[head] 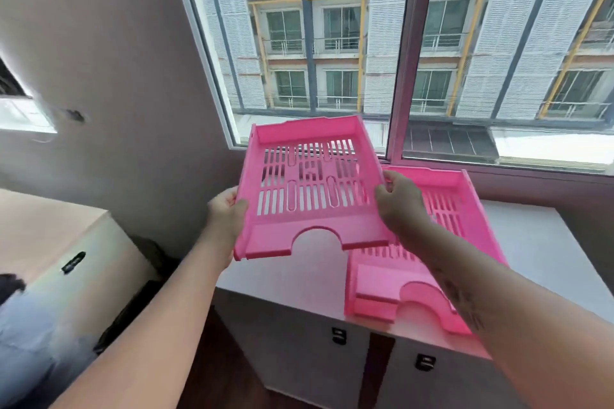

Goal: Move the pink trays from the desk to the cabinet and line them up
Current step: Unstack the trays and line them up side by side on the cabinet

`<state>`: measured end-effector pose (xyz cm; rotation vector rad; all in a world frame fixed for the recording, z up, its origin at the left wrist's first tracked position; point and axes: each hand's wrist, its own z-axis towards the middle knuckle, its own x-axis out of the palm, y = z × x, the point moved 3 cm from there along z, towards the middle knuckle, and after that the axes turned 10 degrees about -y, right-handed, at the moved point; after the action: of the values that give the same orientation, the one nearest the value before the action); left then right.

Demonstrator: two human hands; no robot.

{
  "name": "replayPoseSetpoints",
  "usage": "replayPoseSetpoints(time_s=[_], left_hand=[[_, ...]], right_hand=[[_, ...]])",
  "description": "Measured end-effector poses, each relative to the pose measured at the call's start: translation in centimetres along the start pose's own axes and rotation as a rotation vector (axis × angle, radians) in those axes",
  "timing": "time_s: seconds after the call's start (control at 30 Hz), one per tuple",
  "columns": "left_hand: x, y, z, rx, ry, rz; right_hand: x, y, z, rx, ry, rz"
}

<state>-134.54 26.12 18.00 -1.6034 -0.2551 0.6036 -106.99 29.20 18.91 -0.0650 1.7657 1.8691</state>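
Both hands were up on the pink tray (309, 189). The left hand (227, 212) was closed over its left wall near the front corner, thumb on top. The right hand (397, 206) pinched the right wall about midway along. The tray hung in the air, tilted up toward the window (398, 43), above the cabinet's (319, 279) back left corner.

It looked a light thing, thin moulded plastic with a slotted floor, stiff enough that it did not sag between the two grips. The side walls seemed the right place to take it. The front lip had a half-round cutout and offered less to hold. Smooth plastic could slip, so a hand on each side seemed wise.

Nothing lay in it, and daylight showed through the slots. A second tray (455, 206) sat flat on the cabinet top, toward the right and reaching the front edge. It seemed empty too, though the right forearm crossed over much of it. The held tray's right corner overlapped it from above, and I could not tell whether the two touched.
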Motion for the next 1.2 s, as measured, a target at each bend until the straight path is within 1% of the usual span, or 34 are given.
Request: replayPoseSetpoints(time_s=[0.17,0.33,0.47,0.57,0.7,0.83,0.9,0.97,1.07,1.13,1.2], left_hand=[[-5.9,2.8,2.2,-0.039,-0.103,-0.002],[-7.6,7.1,3.8,-0.119,-0.144,-0.042],[-7.1,11.0,5.1,-0.183,-0.102,-0.031],[-6.5,12.9,5.2,-0.219,-0.079,-0.017],[-5.9,14.8,4.9,-0.217,-0.046,0.016],[-5.9,15.4,5.3,-0.191,-0.010,0.104],[-6.3,14.6,5.6,-0.174,-0.023,0.122],[-6.6,13.1,6.6,-0.142,-0.052,0.121],[-6.4,9.9,8.3,-0.051,-0.084,0.098],[-5.3,7.6,9.1,0.009,-0.093,0.081],[-3.2,5.7,9.1,0.072,-0.051,0.082]], right_hand=[[7.2,1.4,-1.4,-0.018,0.099,-0.030],[11.8,-0.7,-2.5,0.065,0.159,-0.131],[13.7,-3.0,-2.9,0.139,0.199,-0.287],[14.6,-4.6,-3.1,0.192,0.232,-0.350],[15.2,-6.5,-3.7,0.183,0.238,-0.432],[15.4,-6.9,-4.0,0.143,0.275,-0.525],[15.4,-5.6,-3.6,0.069,0.271,-0.544],[15.2,-3.4,-2.7,-0.033,0.243,-0.552],[14.3,0.0,-1.2,-0.165,0.212,-0.566],[12.9,1.4,-0.3,-0.207,0.186,-0.554],[11.2,1.5,0.5,-0.240,0.161,-0.562]])
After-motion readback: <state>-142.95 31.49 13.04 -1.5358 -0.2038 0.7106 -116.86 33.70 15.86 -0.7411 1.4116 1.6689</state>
